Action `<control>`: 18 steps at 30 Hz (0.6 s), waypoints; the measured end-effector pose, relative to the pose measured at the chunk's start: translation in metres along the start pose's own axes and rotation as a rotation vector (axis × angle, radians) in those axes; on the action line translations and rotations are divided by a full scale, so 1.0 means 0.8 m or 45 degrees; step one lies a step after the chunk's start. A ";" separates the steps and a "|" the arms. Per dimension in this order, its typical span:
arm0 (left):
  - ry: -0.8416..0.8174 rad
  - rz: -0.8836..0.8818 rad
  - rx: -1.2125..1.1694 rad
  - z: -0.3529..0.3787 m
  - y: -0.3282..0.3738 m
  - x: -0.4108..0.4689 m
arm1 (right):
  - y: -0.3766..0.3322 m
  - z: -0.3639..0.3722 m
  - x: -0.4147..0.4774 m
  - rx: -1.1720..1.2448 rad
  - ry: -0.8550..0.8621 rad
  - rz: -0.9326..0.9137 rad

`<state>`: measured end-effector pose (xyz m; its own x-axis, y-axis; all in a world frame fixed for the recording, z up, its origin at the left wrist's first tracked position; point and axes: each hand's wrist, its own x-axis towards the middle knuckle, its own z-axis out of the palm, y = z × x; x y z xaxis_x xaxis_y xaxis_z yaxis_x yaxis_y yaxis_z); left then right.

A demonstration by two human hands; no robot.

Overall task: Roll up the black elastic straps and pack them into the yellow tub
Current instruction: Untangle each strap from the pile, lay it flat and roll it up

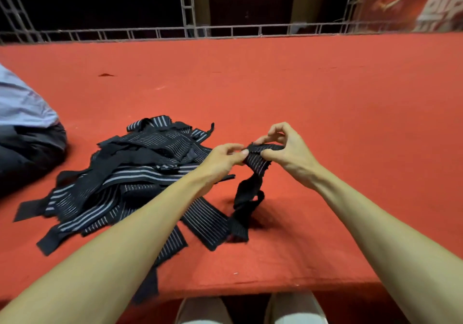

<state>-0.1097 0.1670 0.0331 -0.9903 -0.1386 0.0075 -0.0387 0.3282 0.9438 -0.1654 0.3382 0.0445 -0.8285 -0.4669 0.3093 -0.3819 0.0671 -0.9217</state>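
Left hand (223, 159), right hand (288, 149) pinch strap (259, 163); tail blurred

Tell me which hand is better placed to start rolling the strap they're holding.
Probably the right hand: its fingers curl over the top end of the strap, where a roll would start. The left hand only pinches its edge, while the tail hangs to the table.

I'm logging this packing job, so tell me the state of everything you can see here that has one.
held strap: lifted, upper end folded between both hands, tail hanging down to the table.
left hand: pinches the held strap.
right hand: pinches the held strap.
strap pile: loose, unrolled, heaped on the table.
yellow tub: not in view.
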 end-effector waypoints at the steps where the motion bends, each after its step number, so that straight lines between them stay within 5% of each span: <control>1: -0.035 0.003 -0.011 0.006 0.004 -0.004 | -0.003 -0.007 -0.005 -0.029 0.033 -0.027; 13: 0.040 0.194 -0.026 0.035 0.070 -0.037 | -0.022 -0.053 -0.035 -0.671 0.210 -0.203; 18: 0.015 0.296 0.054 0.027 0.086 -0.059 | -0.051 -0.061 -0.035 -0.434 0.551 -0.062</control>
<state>-0.0683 0.2159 0.0903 -0.9716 -0.0659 0.2271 0.1842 0.3915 0.9016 -0.1469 0.3914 0.0848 -0.8719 -0.0765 0.4837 -0.4753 0.3700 -0.7982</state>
